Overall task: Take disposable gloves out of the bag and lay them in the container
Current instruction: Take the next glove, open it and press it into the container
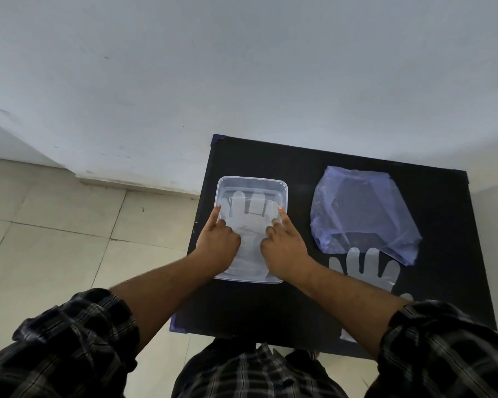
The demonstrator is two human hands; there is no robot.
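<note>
A clear rectangular plastic container (253, 181) sits on the left half of a small black table (299, 168). A thin clear disposable glove (243, 209) lies flat inside it, fingers pointing away from me. My left hand (217, 242) and my right hand (283, 244) both rest in the container and press on the glove's cuff part, index fingers stretched along its side walls. To the right lies a crumpled bluish plastic bag (362, 216). Another clear glove (365, 268) lies flat on the table just below the bag, partly covered by my right forearm.
The table stands against a white wall (242, 81). Beige floor tiles (55, 225) spread to the left. My checked sleeves fill the bottom corners of the view. The black surface shows between the container and the bag and along the near edge.
</note>
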